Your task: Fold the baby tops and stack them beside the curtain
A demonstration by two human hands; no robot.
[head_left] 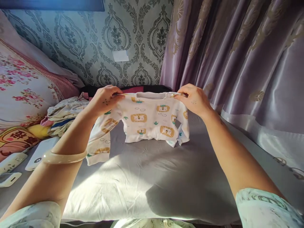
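Note:
A small white long-sleeved baby shirt (pixel 152 122) with orange lion faces and green leaves hangs stretched between my two hands. My left hand (pixel 108 98) pinches its shoulder on the left, and that sleeve droops down onto the grey sheet. The opposite shoulder is pinched by my right hand (pixel 193 97), with the sleeve on that side hanging bent beside the body. The neckline faces away at the top, and the hem touches the bed. A pale bangle circles my left forearm.
Beneath the shirt spreads a grey bedsheet (pixel 133 183), partly sunlit. At left lie folded clothes (pixel 65 115), a floral pillow (pixel 21 85), a white box-like device (pixel 40 155) and a power strip (pixel 13 163). Purple curtains (pixel 225 53) hang at right; patterned wallpaper (pixel 116 34) covers the wall behind.

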